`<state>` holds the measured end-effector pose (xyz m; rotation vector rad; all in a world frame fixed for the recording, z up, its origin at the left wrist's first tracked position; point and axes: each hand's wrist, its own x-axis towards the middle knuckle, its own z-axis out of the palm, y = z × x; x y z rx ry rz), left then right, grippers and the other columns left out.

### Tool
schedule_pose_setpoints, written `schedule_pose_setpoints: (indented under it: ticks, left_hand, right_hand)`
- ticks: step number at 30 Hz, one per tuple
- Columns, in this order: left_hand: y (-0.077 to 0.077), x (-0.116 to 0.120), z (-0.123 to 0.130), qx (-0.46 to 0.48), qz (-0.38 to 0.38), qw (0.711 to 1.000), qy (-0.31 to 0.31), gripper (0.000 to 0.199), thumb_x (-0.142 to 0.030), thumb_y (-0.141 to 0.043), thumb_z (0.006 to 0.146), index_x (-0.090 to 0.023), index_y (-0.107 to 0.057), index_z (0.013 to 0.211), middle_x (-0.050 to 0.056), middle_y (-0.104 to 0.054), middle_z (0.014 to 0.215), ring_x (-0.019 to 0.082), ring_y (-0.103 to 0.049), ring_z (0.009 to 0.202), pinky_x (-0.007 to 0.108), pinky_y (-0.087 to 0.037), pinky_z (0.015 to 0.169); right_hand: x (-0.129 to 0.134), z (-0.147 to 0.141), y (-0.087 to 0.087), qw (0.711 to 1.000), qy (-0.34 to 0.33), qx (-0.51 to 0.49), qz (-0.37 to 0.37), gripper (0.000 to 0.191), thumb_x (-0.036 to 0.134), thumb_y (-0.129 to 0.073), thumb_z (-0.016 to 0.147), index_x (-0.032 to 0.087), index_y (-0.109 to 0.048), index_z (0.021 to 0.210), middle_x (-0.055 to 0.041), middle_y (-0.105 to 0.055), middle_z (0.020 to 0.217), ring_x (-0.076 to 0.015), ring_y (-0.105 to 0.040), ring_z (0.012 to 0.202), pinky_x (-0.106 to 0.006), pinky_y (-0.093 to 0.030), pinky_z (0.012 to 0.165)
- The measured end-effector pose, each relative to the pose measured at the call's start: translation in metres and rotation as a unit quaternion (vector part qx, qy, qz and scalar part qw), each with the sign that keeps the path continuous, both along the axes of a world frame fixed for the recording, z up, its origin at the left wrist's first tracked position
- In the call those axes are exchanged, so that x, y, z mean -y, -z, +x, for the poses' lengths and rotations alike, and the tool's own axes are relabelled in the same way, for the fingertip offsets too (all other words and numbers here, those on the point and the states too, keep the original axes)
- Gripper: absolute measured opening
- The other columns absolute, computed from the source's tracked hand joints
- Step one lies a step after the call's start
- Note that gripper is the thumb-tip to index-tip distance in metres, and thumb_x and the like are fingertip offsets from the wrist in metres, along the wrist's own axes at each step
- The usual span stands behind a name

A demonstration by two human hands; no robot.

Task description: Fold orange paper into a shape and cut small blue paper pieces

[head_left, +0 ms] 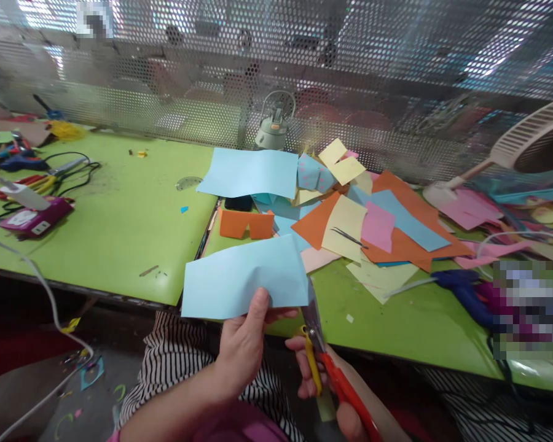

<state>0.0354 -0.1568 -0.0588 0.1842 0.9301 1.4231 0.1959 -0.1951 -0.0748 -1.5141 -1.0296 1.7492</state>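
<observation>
While left hand pinches blue sheet at bottom edge | right hand closed on scissors — blades at sheet's right edge | table lip below — open.

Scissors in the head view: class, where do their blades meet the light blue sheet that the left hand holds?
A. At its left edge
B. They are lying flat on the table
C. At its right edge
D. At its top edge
C: the scissors, held in the right hand, point up with their blades at the right edge of the light blue sheet, which the left hand pinches from below.

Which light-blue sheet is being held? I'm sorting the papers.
The near one, pinched by the left hand at the scissors; the other lies flat farther back.
</observation>
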Motion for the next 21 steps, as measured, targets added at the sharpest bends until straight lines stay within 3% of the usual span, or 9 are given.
schedule_pose_setpoints:
  ticks: [4, 10, 14, 17, 21]
  left_hand:
    - [-0.003, 0.001, 0.000, 0.006, 0.001, 1.000, -0.003, 0.047, -0.054, -0.084, 0.064, -0.011, -0.074, 0.081, 0.004, -0.074, 0.072, 0.019, -0.073, 0.064, 0.034, -0.062, 0.080]
    - [-0.008, 0.001, 0.000, 0.016, 0.008, 1.000, -0.022, 0.044, -0.051, -0.086, 0.063, -0.011, -0.074, 0.079, 0.003, -0.073, 0.073, 0.014, -0.070, 0.060, 0.027, -0.061, 0.071]
    - [-0.006, -0.001, 0.001, 0.013, -0.004, 1.000, -0.022, 0.044, -0.050, -0.086, 0.063, -0.011, -0.074, 0.078, 0.003, -0.073, 0.071, 0.015, -0.069, 0.057, 0.029, -0.061, 0.071]
    - [-0.002, -0.001, 0.001, 0.017, -0.007, 0.999, -0.030, 0.043, -0.049, -0.088, 0.061, -0.012, -0.074, 0.078, 0.003, -0.074, 0.074, 0.015, -0.069, 0.058, 0.030, -0.062, 0.074]
    - [0.000, -0.001, 0.001, 0.010, -0.007, 1.000, -0.023, 0.044, -0.050, -0.087, 0.062, -0.012, -0.075, 0.081, 0.005, -0.075, 0.074, 0.019, -0.072, 0.064, 0.032, -0.062, 0.075]
  right_hand:
    - [0.003, 0.000, 0.009, 0.999, 0.014, -0.008, 0.039, 0.073, 0.080, -0.071, 0.052, 0.023, -0.071, 0.097, 0.0004, -0.052, 0.070, -0.0170, -0.054, 0.058, -0.036, -0.048, 0.061]
    - [-0.005, -0.018, -0.011, 0.994, 0.089, -0.002, -0.069, 0.060, 0.079, -0.069, 0.060, 0.021, -0.068, 0.079, 0.0038, -0.047, 0.058, -0.0119, -0.046, 0.045, -0.032, -0.042, 0.052]
    - [-0.011, -0.022, -0.019, 0.992, 0.084, 0.000, -0.093, 0.062, 0.078, -0.073, 0.054, 0.021, -0.070, 0.077, 0.0030, -0.051, 0.057, -0.0136, -0.051, 0.048, -0.033, -0.044, 0.055]
    - [-0.014, -0.020, -0.016, 0.988, 0.092, 0.041, -0.118, 0.063, 0.081, -0.073, 0.049, 0.023, -0.070, 0.072, 0.0033, -0.051, 0.054, -0.0143, -0.051, 0.046, -0.035, -0.045, 0.056]
    - [-0.013, -0.017, -0.010, 0.993, 0.065, 0.004, -0.101, 0.066, 0.080, -0.075, 0.042, 0.024, -0.072, 0.076, 0.0030, -0.053, 0.057, -0.0150, -0.052, 0.047, -0.037, -0.046, 0.060]
